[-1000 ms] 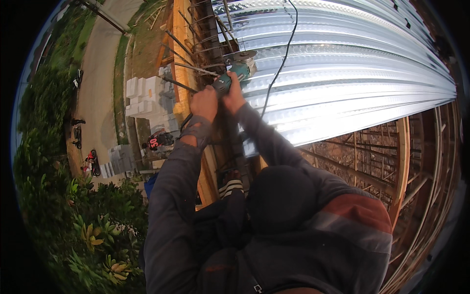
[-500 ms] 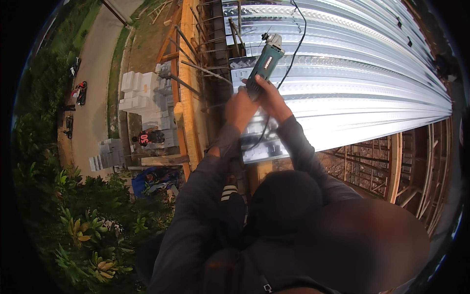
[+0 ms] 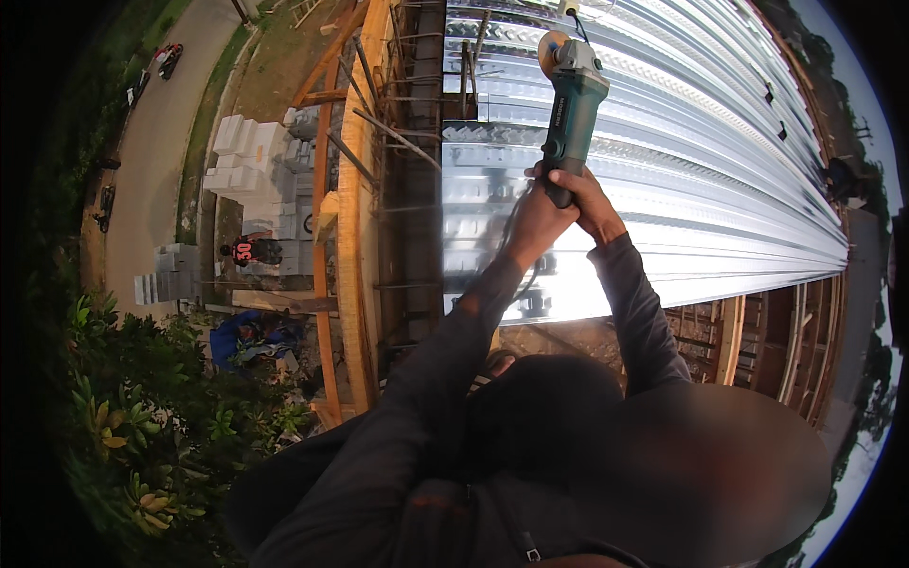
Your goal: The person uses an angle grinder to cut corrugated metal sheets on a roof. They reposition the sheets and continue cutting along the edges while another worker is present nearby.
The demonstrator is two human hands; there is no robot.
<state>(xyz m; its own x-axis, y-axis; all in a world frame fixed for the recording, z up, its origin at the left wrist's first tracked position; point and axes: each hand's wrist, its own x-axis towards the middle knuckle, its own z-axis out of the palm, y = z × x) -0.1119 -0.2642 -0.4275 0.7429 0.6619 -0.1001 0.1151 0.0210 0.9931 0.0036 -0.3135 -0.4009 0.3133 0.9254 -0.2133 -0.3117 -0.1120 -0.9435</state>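
A dark green angle grinder (image 3: 572, 118) with a silver gear head is held above ribbed metal sheeting (image 3: 530, 284). Its tan disc (image 3: 552, 52) points away from me, at the upper end. My left hand (image 3: 543, 222) is closed around the rear of the grinder's body from the left and below. From the right, my right hand (image 3: 595, 204) wraps the same rear end, its thumb lying across the top. Part of the fingers of both hands is hidden behind the tool. A dark cord (image 3: 532, 270) hangs beneath my hands.
Rebar rods (image 3: 398, 138) stick out along a wooden beam (image 3: 358, 218) on the left, beside a drop. Down below are stacked pale blocks (image 3: 248, 156), a person (image 3: 254, 251) in a dark shirt and a road (image 3: 151, 170). Timber framing (image 3: 734, 327) shows under the sheeting's near right edge.
Both hands have carried the grinder to the right. It has turned more upright, and its disc now shows its tan face at the upper left.
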